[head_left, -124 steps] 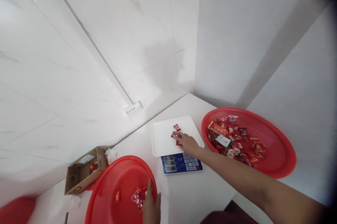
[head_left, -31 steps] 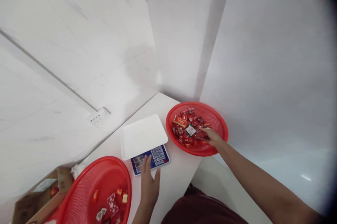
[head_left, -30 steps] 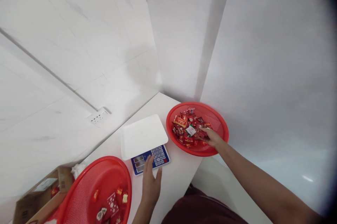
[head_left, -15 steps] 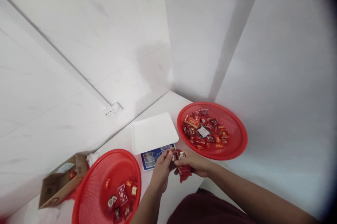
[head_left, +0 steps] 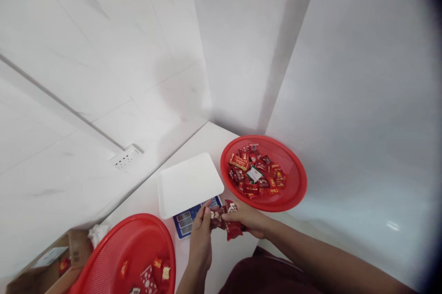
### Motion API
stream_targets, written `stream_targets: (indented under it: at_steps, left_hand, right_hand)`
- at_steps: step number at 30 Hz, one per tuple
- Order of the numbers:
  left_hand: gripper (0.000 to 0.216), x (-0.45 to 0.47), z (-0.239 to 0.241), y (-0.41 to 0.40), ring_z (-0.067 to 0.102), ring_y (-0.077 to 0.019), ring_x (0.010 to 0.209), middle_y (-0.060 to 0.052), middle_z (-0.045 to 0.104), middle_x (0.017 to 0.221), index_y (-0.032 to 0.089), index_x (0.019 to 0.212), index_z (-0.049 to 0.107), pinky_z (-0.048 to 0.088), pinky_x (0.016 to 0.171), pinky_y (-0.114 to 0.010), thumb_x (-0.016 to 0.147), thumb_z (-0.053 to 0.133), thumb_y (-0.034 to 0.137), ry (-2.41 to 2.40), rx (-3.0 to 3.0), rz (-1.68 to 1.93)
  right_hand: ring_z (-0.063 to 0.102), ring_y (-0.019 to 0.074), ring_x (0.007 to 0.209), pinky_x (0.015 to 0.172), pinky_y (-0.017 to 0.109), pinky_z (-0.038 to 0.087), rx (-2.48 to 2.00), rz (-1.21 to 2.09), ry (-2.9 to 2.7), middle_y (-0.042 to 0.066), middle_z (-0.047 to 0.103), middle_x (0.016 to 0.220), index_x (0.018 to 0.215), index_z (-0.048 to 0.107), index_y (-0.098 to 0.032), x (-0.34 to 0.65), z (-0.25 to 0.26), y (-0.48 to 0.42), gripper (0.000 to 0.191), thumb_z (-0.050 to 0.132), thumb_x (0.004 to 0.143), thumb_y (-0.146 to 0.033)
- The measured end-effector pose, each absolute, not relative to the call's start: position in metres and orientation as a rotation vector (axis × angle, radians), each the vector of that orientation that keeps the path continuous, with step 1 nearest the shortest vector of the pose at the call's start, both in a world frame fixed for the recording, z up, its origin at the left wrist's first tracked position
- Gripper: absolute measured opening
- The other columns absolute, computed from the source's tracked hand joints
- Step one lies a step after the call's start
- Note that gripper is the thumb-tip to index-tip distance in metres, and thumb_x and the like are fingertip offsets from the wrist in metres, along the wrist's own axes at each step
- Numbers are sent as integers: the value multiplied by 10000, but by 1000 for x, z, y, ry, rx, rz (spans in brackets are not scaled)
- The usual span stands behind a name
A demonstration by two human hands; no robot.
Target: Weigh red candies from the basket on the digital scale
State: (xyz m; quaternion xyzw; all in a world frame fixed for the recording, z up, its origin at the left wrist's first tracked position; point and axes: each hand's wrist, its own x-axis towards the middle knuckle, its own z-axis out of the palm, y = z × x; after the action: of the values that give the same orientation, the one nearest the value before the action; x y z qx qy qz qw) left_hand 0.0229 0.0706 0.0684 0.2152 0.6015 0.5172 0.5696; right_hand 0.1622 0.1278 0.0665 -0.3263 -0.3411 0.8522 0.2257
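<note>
From here I'd say a shop. A scale (head_left: 189,185) lies past the left hand (head_left: 201,236), a candy basket (head_left: 294,179) past the right hand (head_left: 251,219).

White tabletop (head_left: 216,135), fitted into wall corner. On it: scale with white pan (head_left: 190,187) near middle; red basket (head_left: 106,259) at left; second red basket (head_left: 293,179) at right (seemingly overhanging edge); cardboard box (head_left: 79,247) by wall; crumpled white material (head_left: 98,234) beside box.

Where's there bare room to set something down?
The white tray is bare, as is the table corner between tray, wall and right basket. Crowded: that basket's candies, and by the scale, where left hand and right hand hold red packets.
</note>
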Motion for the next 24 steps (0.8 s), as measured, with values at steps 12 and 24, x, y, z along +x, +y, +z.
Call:
stream_targets:
  at_steps: [12,24]
  left_hand:
    - [302,23,61,62,574,-136,710,-65,635,832,149,788,613,447,622,-237,628,679,397,1397,377,1126]
    - [293,31,65,62,555,-116,665,6,596,762,190,737,560,422,618,-248,547,723,344,1362,78,1155]
  right_hand:
    - [478,79,550,519,195,396,-1109,1974,-1482,-32,580,612,699,608,-136,168,59,132,159,687,584,-210]
    - [490,83,565,523,192,412,-1007,1997,-1465,-23,590,628,691,612,-138,171,64,125,190,698,584,-270]
